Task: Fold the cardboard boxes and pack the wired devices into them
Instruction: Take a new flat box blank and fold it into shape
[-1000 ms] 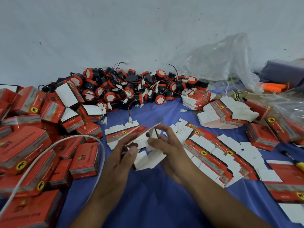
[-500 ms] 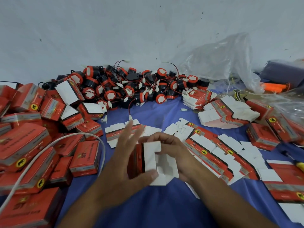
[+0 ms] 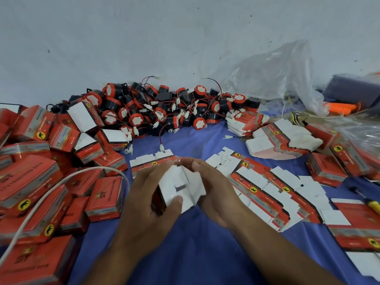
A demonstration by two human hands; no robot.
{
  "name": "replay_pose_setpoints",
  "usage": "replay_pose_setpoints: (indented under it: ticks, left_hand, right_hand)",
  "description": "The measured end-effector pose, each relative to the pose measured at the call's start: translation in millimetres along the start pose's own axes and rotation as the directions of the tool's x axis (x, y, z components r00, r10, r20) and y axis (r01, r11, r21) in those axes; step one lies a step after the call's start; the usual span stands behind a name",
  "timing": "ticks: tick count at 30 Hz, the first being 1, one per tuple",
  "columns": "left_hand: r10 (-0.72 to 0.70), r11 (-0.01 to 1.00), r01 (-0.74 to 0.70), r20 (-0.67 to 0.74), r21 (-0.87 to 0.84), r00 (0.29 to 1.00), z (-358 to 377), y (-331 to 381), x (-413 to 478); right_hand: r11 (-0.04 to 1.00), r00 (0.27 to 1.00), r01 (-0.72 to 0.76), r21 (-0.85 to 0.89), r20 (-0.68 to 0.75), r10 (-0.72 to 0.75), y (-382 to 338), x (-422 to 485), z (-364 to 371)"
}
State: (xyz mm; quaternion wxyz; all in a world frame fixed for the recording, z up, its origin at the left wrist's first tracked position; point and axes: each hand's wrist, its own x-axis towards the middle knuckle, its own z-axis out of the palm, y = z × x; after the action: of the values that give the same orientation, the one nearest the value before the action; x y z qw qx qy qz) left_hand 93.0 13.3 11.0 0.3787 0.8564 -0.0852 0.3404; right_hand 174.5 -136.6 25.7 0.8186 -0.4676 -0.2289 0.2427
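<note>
Left hand and right hand gripping half-folded red-and-white cardboard box, white flaps apparently open, over blue cloth

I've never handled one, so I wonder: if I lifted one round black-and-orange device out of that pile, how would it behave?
It would probably drag neighbours along, since the thin wires across the pile of devices look tangled. Laid on its side, the round body would likely roll. It looks small, so probably light.

Both your forearms angle in from below. Your left hand and right hand meet in the middle, fingers curled round the box, left thumb pressed on it.
</note>
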Motion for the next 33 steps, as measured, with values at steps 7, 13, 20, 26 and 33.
replay_pose_setpoints:
  ticks: [7,13,20,26,33]
  left_hand:
    - [-0.059,0.997,0.062,-0.068,0.041,0.996,0.3,1.1,1.3]
    - [0.007,0.988,-0.001,-0.040,0.152,0.999,2.4,5.4,2.2]
    - [0.150,0.958,-0.159,0.055,0.238,0.987,0.9,2.4,2.8]
    - [0.207,0.949,-0.221,0.082,0.224,0.975,-0.5,-0.3,4.2]
    - [0.219,0.943,-0.228,0.062,0.244,0.974,-2.5,-3.1,4.4]
  right_hand:
    - [0.987,0.988,-0.101,-0.128,0.101,0.115,9.5,-1.3,5.5]
    - [0.992,0.986,-0.019,-0.124,0.159,0.039,9.7,-1.0,-1.1]
    - [0.906,0.993,0.096,-0.413,0.101,-0.059,11.5,0.5,-1.8]
    - [0.786,0.986,0.160,-0.597,0.129,-0.102,14.4,-2.0,-4.0]
    - [0.638,0.977,0.212,-0.740,0.167,-0.131,10.9,-5.7,-3.6]
